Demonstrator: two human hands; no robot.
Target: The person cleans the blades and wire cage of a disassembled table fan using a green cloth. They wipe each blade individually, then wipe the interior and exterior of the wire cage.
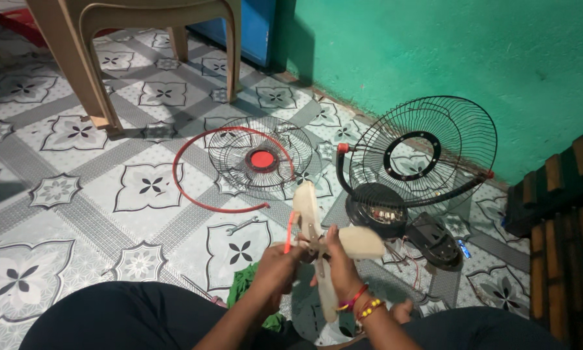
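A person seated on a patterned tile floor (64, 214) worked on a dismantled pedestal fan, seen from a head-worn camera looking down. At far left stood a beige plastic chair (97, 65). Right of it, a loose red rim ring (194, 194) curled around one black wire fan guard (260, 157) with a red centre cap, lying flat on the floor. A small spanner (243, 225) lay on the tiles just in front of the ring, and a green cloth (246, 285) sat by the person's knee.

At centre, the left hand (277, 269) was closed around the hub side of a cream three-blade fan blade (324, 243), with a thin red tool (290, 233), probably a screwdriver, held against it. The right hand (340, 272), wearing red and yellow bracelets, gripped the blade from the other side, fingers wrapped on it. The blade was held in the air above the lap, clear of the floor.

The work in hand appeared to be cleaning or freeing the blade hub; the next move would seem to call for steady hold and a turn of the tool.

To the right, the fan motor (377, 210) rested on the floor with the rear guard (427, 152) upright against a green wall (434, 45). A black housing part (434, 240) with loose wires lay close to the hands, crowding that side.
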